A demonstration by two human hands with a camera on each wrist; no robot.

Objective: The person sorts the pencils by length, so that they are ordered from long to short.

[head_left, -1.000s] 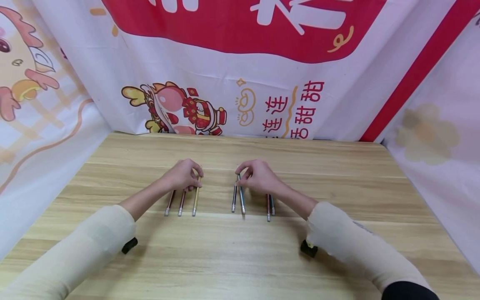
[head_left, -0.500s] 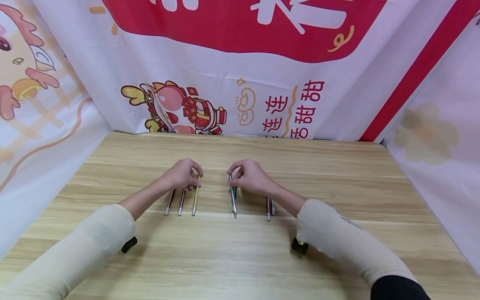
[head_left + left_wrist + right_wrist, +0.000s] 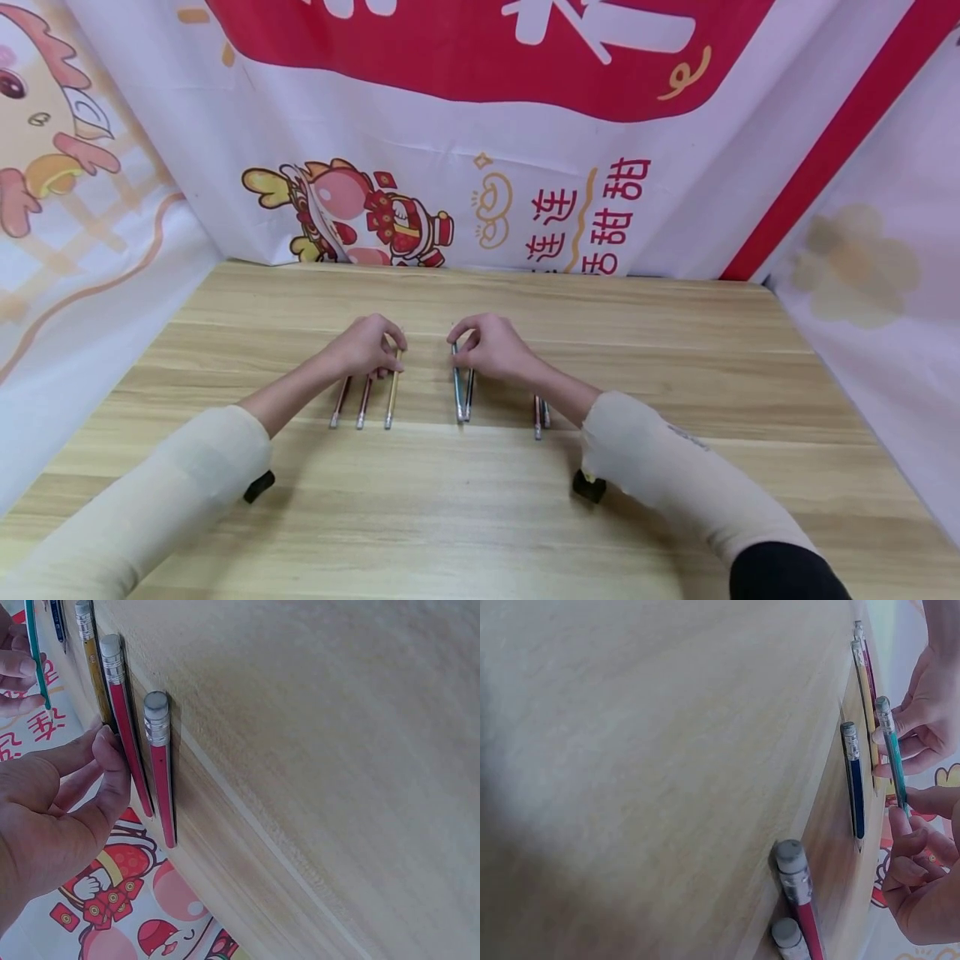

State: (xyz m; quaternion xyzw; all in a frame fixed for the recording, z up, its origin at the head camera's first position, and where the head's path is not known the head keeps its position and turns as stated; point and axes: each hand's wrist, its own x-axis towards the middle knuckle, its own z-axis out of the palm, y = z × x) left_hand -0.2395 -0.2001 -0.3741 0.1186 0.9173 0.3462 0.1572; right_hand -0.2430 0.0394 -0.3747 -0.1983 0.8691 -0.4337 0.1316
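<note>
Your right grip [image 3: 491, 346] pinches the teal pencil [image 3: 895, 754], which looks raised above the worktop [image 3: 450, 517], its eraser end just beside the dark blue pencil [image 3: 856, 784]. If you lower it at this slant, it may knock that pencil and set it rolling. Your left grip [image 3: 367, 346] pinches the yellow pencil [image 3: 392, 400], lying on the worktop — an uneven press could swing it against the nearer red pencil [image 3: 130, 739].

Red Chinese characters stand in two columns on the white printed cloth backdrop [image 3: 675, 200]: "连连" [image 3: 553, 207] on the left, "甜甜" [image 3: 627, 178] on the right, with a lower character in each column (cut off by the wooden tabletop [image 3: 480, 517]). "连" also shows, tilted, in the left wrist view. Large white characters [image 3: 637, 27] on the cloth's red printed panel [image 3: 450, 79] are cropped beyond reading.
</note>
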